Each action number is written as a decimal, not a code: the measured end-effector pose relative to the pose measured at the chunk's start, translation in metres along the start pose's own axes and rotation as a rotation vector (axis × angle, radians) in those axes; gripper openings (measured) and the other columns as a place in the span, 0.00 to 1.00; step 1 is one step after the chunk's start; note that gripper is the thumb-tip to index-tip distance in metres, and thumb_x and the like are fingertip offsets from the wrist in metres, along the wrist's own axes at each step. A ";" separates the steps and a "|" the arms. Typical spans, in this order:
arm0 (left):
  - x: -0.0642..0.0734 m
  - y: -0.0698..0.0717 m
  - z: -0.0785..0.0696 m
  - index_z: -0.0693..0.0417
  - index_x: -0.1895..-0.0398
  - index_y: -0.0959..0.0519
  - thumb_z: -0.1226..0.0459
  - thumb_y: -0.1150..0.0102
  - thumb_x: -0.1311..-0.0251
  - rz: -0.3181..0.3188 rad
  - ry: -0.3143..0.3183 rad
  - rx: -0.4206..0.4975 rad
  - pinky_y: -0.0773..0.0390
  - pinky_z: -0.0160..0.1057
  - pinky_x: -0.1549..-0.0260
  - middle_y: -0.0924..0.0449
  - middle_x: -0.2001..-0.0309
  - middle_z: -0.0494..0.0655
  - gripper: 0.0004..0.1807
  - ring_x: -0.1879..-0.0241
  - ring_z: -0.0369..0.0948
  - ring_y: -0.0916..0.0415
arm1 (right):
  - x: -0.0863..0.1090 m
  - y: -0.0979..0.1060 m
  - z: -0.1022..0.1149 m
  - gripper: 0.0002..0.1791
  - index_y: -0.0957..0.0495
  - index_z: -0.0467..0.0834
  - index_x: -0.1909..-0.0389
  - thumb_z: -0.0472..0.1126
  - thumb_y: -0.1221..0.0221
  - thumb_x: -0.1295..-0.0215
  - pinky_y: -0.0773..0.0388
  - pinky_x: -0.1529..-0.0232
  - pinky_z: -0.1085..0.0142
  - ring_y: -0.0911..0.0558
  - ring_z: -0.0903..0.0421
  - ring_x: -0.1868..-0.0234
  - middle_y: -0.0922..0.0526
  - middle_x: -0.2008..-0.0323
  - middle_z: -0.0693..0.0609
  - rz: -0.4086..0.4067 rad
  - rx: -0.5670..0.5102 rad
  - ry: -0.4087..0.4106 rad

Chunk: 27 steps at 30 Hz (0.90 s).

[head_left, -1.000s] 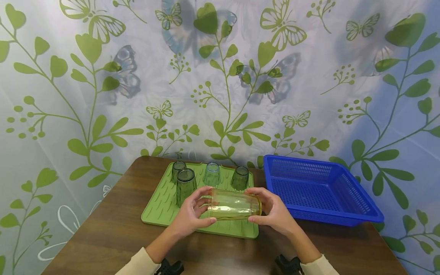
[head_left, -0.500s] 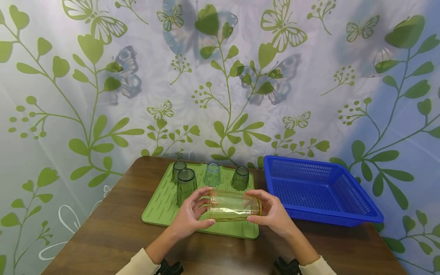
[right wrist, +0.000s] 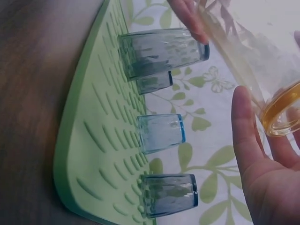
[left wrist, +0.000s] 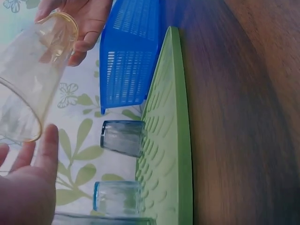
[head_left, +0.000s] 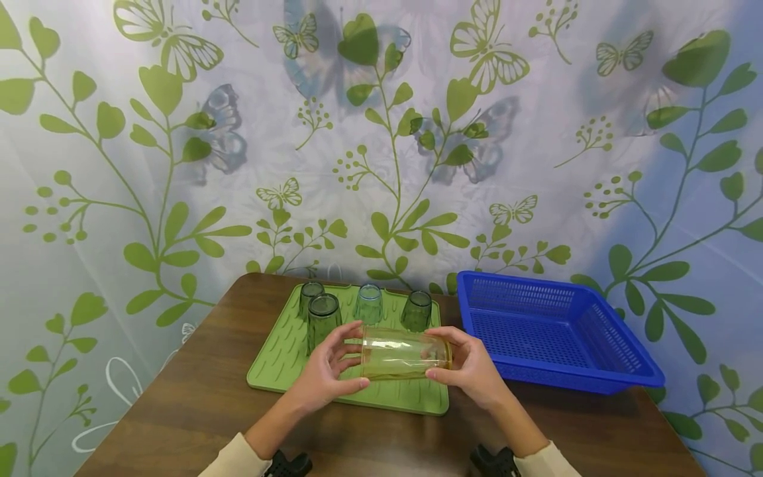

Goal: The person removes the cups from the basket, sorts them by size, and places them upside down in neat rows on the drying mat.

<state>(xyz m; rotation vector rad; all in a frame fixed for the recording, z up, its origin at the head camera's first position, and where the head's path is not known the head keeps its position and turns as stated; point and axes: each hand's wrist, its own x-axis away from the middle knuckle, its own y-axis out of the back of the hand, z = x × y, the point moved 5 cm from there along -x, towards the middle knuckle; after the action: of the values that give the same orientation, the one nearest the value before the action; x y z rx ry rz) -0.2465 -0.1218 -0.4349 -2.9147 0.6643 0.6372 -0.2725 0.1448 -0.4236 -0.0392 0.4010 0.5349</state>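
Note:
Both hands hold a clear yellow drinking glass (head_left: 396,354) on its side above the front of a green drying mat (head_left: 277,364). My left hand (head_left: 318,374) has its thumb and fingers at the mouth end. My right hand (head_left: 477,371) grips the thicker base end, thumb below and fingers above. In the right wrist view the amber base of the yellow glass (right wrist: 281,110) shows beside the palm. On the mat, upside down, stand a tall dark glass (head_left: 324,321), a short dark glass (head_left: 308,291), a bluish glass (head_left: 369,305) and another dark glass (head_left: 416,311).
A blue perforated plastic basket (head_left: 530,338) stands right of the mat, near the right hand. Brown wooden table (head_left: 381,444) extends in front of the mat. A patterned curtain (head_left: 381,165) hangs behind the table.
The yellow glass has turned slightly between the hands; its bright reflection has shifted upward. Both hands have moved a little to the left. The glasses on the mat stay put.

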 end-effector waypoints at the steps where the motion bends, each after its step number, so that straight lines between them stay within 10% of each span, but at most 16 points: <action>1: 0.001 0.002 0.000 0.56 0.21 0.42 0.72 0.28 0.43 -0.011 0.011 -0.023 0.21 0.43 0.37 0.37 0.30 0.65 0.47 0.35 0.51 0.27 | -0.001 0.001 0.000 0.34 0.32 0.27 0.35 0.25 0.31 0.41 0.12 0.58 0.63 0.13 0.58 0.51 0.16 0.45 0.55 -0.008 0.008 -0.010; 11: 0.027 0.031 -0.004 0.42 0.27 0.33 0.61 0.25 0.41 -0.124 0.155 -0.313 0.20 0.43 0.40 0.29 0.31 0.49 0.39 0.37 0.47 0.24 | -0.009 0.012 0.002 0.35 0.28 0.36 0.33 0.31 0.27 0.42 0.12 0.59 0.60 0.12 0.58 0.51 0.17 0.42 0.51 -0.127 0.174 -0.115; 17: 0.042 0.057 -0.007 0.50 0.34 0.26 0.61 0.28 0.38 -0.184 0.174 -0.448 0.17 0.43 0.45 0.22 0.40 0.51 0.29 0.45 0.42 0.21 | -0.013 0.019 0.000 0.35 0.27 0.41 0.34 0.34 0.26 0.43 0.12 0.59 0.60 0.12 0.60 0.51 0.20 0.39 0.36 -0.182 0.232 -0.138; 27: 0.059 0.109 0.001 0.56 0.38 0.22 0.63 0.29 0.37 -0.268 0.202 -0.806 0.15 0.49 0.50 0.19 0.44 0.55 0.25 0.48 0.55 0.19 | -0.024 0.027 -0.003 0.34 0.23 0.51 0.37 0.42 0.23 0.46 0.14 0.60 0.61 0.14 0.48 0.46 0.18 0.42 0.42 -0.265 0.373 -0.183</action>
<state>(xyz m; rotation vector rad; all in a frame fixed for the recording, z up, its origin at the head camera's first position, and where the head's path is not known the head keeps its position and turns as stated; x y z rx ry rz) -0.2459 -0.2433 -0.4594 -3.7434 -0.0171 0.7048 -0.3057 0.1562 -0.4154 0.3106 0.3054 0.1941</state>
